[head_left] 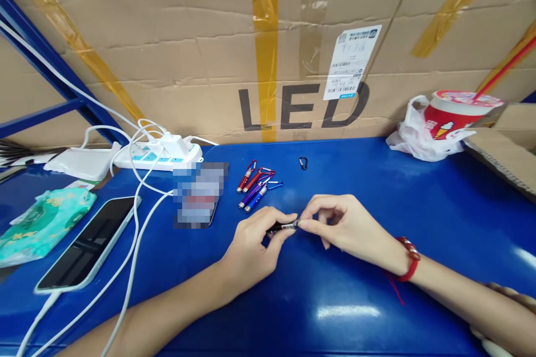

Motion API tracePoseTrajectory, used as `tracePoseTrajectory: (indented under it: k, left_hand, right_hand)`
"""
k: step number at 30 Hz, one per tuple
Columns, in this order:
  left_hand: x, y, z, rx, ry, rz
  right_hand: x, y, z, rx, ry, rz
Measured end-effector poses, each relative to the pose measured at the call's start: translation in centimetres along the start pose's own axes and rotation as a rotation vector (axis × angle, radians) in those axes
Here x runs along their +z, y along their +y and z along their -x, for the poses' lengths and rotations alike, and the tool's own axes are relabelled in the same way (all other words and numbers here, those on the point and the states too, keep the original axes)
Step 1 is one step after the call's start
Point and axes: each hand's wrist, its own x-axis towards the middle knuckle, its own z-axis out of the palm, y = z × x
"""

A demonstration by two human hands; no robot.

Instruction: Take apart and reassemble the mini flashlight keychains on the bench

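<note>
My left hand [255,242] pinches a slim black keychain flashlight [285,226] between thumb and fingers, holding it roughly level above the table. My right hand [339,220] is closed at the flashlight's right end, thumb and forefinger pressed together on its tip; whether a small ring sits between them is hard to make out. Beyond the hands lies a loose black carabiner clip [303,163]. Left of it, several similar flashlights with clips rest together: red ones [252,181], a purple one [250,195] and a blue one [256,199].
A phone with a blurred screen [201,195] and another charging phone [87,245] lie left, with white cables crossing between. Behind them are a power strip [163,156] and a green packet [48,223]. A bagged red cup [450,117] stands back right before a big cardboard box [188,39].
</note>
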Motion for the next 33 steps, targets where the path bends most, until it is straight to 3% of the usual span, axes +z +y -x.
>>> tracePoseTrajectory:
  k: [5, 9, 12, 17, 22, 25, 28, 30, 33]
  left_hand:
    - [-0.4, 0.0, -0.7, -0.175, -0.003, 0.053]
    - [-0.7, -0.3, -1.4, -0.195, -0.056, -0.039]
    - [-0.6, -0.9, -1.6, -0.122, -0.202, -0.184]
    - [-0.4, -1.0, -1.7, 0.074, -0.328, -0.400]
    - [-0.6, -0.1, -2.4, 0.304, -0.409, -0.737]
    - [-0.5, -0.2, -2.5, 0.365, -0.395, -0.861]
    - [-0.8, -0.9, -2.1, 0.403, -0.331, -0.893]
    - [-1.4, -1.8, -1.5, 0.370, -0.242, -0.906]
    - [-2.4, -3.6, -0.4, 0.273, -0.131, -0.810]
  right_hand:
    - [-1.5, -0.6, -0.2, -0.170, 0.113, 0.224]
    - [-3.7, -0.4, -0.4, -0.269, 0.116, 0.785]
    - [-4.1, 0.1, -0.6, -0.263, 0.029, 1.129]
    - [-3.9, -0.2, -0.7, -0.302, -0.010, 1.171]
    - [-6.5, -1.5, 0.7, -0.347, 0.045, 1.138]
    - [-9.0, -1.6, 2.4, -0.359, 0.067, 1.094]
    - [-12.7, -1.2, 4.3, -0.294, 0.114, 1.082]
    - [-16.4, -0.8, 5.6, -0.226, 0.194, 1.079]
    - [-23.1, 0.4, 7.3, -0.021, 0.453, 1.115]
